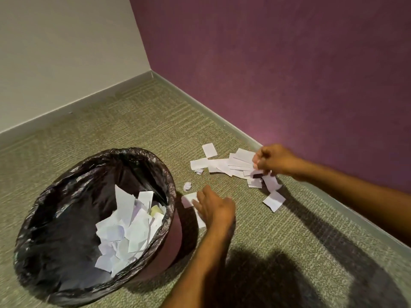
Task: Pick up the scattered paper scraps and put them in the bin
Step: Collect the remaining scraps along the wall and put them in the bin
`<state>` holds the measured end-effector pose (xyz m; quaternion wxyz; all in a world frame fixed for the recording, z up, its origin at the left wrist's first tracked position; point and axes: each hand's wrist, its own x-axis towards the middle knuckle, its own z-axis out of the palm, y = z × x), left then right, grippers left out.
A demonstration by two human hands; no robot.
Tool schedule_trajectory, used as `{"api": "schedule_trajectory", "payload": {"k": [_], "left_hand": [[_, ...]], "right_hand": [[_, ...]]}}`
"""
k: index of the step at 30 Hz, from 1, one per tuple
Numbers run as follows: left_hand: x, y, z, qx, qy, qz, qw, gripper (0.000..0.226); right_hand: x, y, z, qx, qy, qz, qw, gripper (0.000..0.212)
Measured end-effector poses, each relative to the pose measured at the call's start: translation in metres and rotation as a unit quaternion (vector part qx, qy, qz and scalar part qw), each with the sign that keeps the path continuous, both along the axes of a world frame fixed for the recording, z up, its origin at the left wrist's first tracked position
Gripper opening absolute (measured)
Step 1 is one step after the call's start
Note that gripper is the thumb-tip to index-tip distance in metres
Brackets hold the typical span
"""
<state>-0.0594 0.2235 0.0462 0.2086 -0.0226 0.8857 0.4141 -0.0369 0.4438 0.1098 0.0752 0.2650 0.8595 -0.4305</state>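
Observation:
White paper scraps (224, 163) lie scattered on the carpet near the purple wall. My right hand (274, 160) is closed on several scraps at the right end of that pile. My left hand (214, 207) rests flat, fingers spread, on a white scrap (188, 200) beside the bin. The bin (165, 181), lined with a black bag, stands at lower left and holds many white scraps. Two small crumpled paper balls (187, 186) lie between the bin and the pile. A single scrap (274, 200) lies nearer to me, right of the pile.
The floor is green-beige carpet (133, 121). A purple wall (289, 74) with a grey skirting board runs along the right, and a pale wall (55, 52) closes the corner at the back left. My arms cast dark shadows on the carpet at bottom right.

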Motion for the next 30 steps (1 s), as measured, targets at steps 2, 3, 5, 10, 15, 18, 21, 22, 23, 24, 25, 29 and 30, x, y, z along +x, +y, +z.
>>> {"api": "schedule_trajectory", "payload": {"k": [2, 3, 5, 10, 15, 18, 21, 22, 23, 24, 25, 29, 30], "left_hand": [[-0.004, -0.004, -0.019, -0.083, 0.006, -0.025, 0.996, 0.075], [-0.006, -0.006, -0.025, -0.104, 0.014, -0.038, 0.994, 0.076], [-0.009, -0.012, -0.034, -0.125, 0.014, -0.047, 0.991, 0.076], [-0.016, -0.026, -0.074, -0.132, 0.047, -0.071, 0.988, 0.077], [-0.008, -0.032, -0.085, -0.112, 0.064, -0.081, 0.988, 0.074], [-0.001, -0.033, -0.082, -0.093, 0.078, -0.079, 0.989, 0.072], [0.009, -0.035, -0.083, -0.13, 0.081, -0.073, 0.985, 0.071], [0.013, -0.036, -0.084, -0.14, 0.089, -0.08, 0.983, 0.07], [0.016, -0.039, -0.086, -0.15, 0.1, -0.087, 0.98, 0.068], [0.02, -0.042, -0.088, -0.156, 0.111, -0.093, 0.977, 0.065], [0.023, -0.045, -0.089, -0.16, 0.119, -0.107, 0.974, 0.058], [0.033, -0.059, -0.104, -0.131, 0.21, -0.129, 0.96, 0.015], [0.033, -0.062, -0.108, -0.117, 0.226, -0.13, 0.958, 0.016]], "right_hand": [[0.014, 0.011, -0.024, 0.194, -0.078, 0.174, 0.962, 0.025], [0.021, 0.015, -0.036, 0.275, -0.11, 0.251, 0.922, 0.034], [0.033, 0.018, -0.057, 0.34, -0.132, 0.344, 0.865, 0.045], [0.047, 0.021, -0.091, 0.378, -0.113, 0.413, 0.821, 0.057], [0.049, 0.023, -0.11, 0.369, -0.063, 0.402, 0.836, 0.046], [0.049, 0.022, -0.11, 0.37, -0.036, 0.403, 0.836, 0.027], [0.049, 0.023, -0.111, 0.369, -0.032, 0.395, 0.841, 0.024], [0.05, 0.024, -0.11, 0.368, -0.033, 0.385, 0.846, 0.024], [0.05, 0.025, -0.11, 0.368, -0.033, 0.372, 0.851, 0.022], [0.051, 0.025, -0.111, 0.372, -0.031, 0.357, 0.856, 0.018], [0.052, 0.026, -0.111, 0.377, -0.034, 0.342, 0.86, 0.013], [0.056, 0.035, -0.115, 0.341, -0.048, 0.247, 0.906, 0.03], [0.057, 0.039, -0.116, 0.331, -0.043, 0.222, 0.916, 0.032]]}}
